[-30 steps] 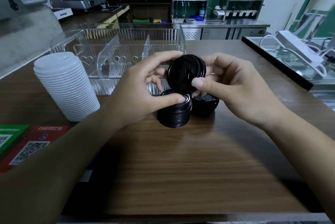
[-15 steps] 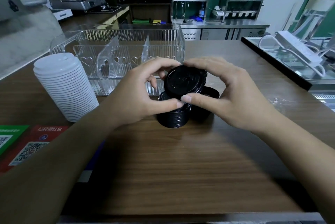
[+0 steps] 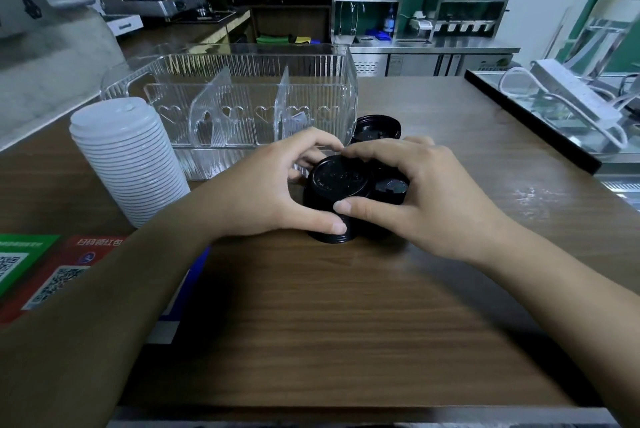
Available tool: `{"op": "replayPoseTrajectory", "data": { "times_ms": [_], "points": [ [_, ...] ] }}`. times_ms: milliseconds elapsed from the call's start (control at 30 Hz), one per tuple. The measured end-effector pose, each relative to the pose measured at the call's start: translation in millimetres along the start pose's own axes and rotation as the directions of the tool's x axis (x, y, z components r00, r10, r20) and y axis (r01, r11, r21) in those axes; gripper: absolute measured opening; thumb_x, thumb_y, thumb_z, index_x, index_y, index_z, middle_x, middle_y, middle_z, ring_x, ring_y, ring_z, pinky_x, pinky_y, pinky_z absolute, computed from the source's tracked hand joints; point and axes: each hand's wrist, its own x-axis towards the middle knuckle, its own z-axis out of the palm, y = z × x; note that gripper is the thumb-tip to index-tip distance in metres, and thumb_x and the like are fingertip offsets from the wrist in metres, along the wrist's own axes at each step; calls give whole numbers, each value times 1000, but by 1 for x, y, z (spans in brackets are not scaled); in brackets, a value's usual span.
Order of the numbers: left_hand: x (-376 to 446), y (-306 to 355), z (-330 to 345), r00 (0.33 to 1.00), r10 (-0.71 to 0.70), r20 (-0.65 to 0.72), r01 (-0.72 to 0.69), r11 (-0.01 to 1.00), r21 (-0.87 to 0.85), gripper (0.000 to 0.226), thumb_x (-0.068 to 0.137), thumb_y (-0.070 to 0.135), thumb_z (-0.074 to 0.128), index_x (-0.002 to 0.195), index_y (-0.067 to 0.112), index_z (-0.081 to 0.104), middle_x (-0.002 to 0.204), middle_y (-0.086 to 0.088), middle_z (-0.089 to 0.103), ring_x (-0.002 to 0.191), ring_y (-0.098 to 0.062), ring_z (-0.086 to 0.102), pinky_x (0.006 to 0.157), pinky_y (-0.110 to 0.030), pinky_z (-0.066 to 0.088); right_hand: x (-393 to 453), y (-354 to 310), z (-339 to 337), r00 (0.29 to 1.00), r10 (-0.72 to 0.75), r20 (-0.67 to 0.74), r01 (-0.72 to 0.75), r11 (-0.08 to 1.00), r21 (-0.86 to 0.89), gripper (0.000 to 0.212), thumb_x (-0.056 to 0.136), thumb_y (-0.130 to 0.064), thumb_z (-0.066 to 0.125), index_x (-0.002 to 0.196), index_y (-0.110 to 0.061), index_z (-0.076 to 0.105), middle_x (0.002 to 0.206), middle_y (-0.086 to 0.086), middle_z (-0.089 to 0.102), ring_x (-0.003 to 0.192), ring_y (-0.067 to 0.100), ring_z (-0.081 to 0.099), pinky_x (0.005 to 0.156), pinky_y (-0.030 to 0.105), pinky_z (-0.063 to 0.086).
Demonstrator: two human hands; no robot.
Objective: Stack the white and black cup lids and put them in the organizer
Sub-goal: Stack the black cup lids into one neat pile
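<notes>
A stack of black lids [image 3: 337, 192] stands on the wooden counter in front of the clear ribbed organizer [image 3: 242, 92]. My left hand [image 3: 273, 188] wraps its left side, thumb low on the stack. My right hand [image 3: 412, 192] holds the right side, fingers over the top lid. Partly under my right hand sits a second short black stack [image 3: 389, 187]. More black lids [image 3: 377, 128] lie behind, by the organizer's right corner. A tall leaning stack of white lids [image 3: 128, 157] stands at the left. The organizer's compartments hold no lids.
QR-code cards, green [image 3: 17, 261] and red [image 3: 65, 272], lie at the left front. A black-edged glass counter [image 3: 530, 123] with a white power strip [image 3: 575, 95] runs along the right. Coffee machines and steel shelves stand far behind.
The black lid held tilted between both hands has come down flat onto the top of the black stack, and both hands now close around that stack.
</notes>
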Motion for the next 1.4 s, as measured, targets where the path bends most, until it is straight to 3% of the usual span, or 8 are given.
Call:
{"op": "replayPoseTrajectory", "data": {
  "times_ms": [167,400,800,1000,1133,1200,1300,1400],
  "points": [
    [1,-2,3,998,-12,60,14,999,-33,94,76,45,107,152,51,53,139,20,74,136,4,67,125,-31,47,0,7,7,998,-7,55,12,995,-102,63,88,-71,76,138,-32,74,124,-21,72,126,6,60,117,48,37],
    [1,-5,2,995,-24,92,31,997,-73,101,78,44,108,158,57,47,145,17,73,140,-2,68,129,-41,48,1,9,7,998,1,59,4,997,-81,55,96,-69,68,137,-33,76,127,-19,75,127,4,61,117,50,38],
    [0,-7,3,992,-52,113,64,993,-104,109,80,23,107,169,38,46,145,19,74,139,4,67,129,-32,48,2,9,10,992,-26,121,37,995,-94,56,101,-67,60,143,-33,73,133,-19,75,129,6,62,117,50,37],
    [0,-3,5,993,2,114,11,993,-115,87,85,28,104,159,36,59,150,20,72,142,-1,67,127,-41,50,-1,3,8,998,37,42,-35,998,-55,63,91,-71,72,137,-28,77,114,-24,64,118,-2,53,116,43,38],
    [0,-3,4,996,13,92,0,990,-143,79,86,36,99,157,37,63,149,22,72,143,3,64,129,-35,48,1,2,6,997,19,69,-15,999,-51,61,94,-70,71,140,-31,74,123,-23,71,122,2,58,117,45,39],
    [1,-3,5,996,9,91,4,990,-142,78,86,36,99,156,37,64,147,23,73,142,6,65,127,-29,48,2,6,-1,995,-22,97,25,999,-33,54,98,-64,71,142,-31,73,128,-21,74,123,3,63,114,38,44],
    [2,-4,5,997,-10,78,20,991,-129,79,81,44,98,153,37,66,145,26,73,139,8,65,125,-23,49,3,17,-23,997,3,82,-7,999,48,39,101,-48,75,133,-25,78,121,-16,77,113,1,69,86,7,45],
    [2,-4,4,996,-8,86,16,995,-96,72,85,44,98,150,37,68,142,24,74,138,7,66,122,-19,48,3,31,-35,995,29,91,-26,999,-37,31,97,-49,79,117,-27,84,112,-15,75,106,4,68,80,3,41]
  ]
}}
